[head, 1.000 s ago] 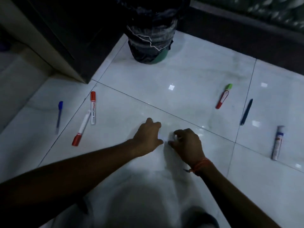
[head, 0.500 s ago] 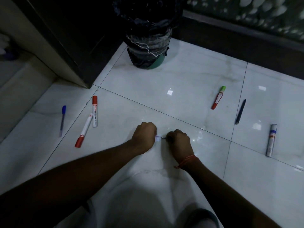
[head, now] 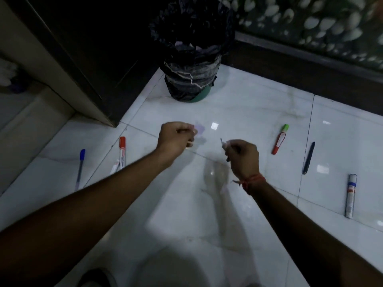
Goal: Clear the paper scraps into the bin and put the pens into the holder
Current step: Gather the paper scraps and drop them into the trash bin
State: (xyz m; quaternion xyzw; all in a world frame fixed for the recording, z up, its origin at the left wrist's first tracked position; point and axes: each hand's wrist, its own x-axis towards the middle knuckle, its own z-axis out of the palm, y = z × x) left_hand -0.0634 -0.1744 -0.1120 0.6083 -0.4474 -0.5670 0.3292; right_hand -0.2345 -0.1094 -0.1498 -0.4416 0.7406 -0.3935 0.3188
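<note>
On a dim white tiled floor [head: 238, 112], pens lie scattered short of the lined bin [head: 191, 59]. Left hand [head: 175, 138] and right hand [head: 243, 155] each pinch a paper scrap, apparently bound for that bin.

A single head-worn wide-angle camera looks forward and steeply down at a glossy white tiled floor [head: 238, 204]. Both forearms reach in from the bottom edge, close to the lens. A black-bagged round bin [head: 191, 77] stands farther off, near the top centre.
</note>
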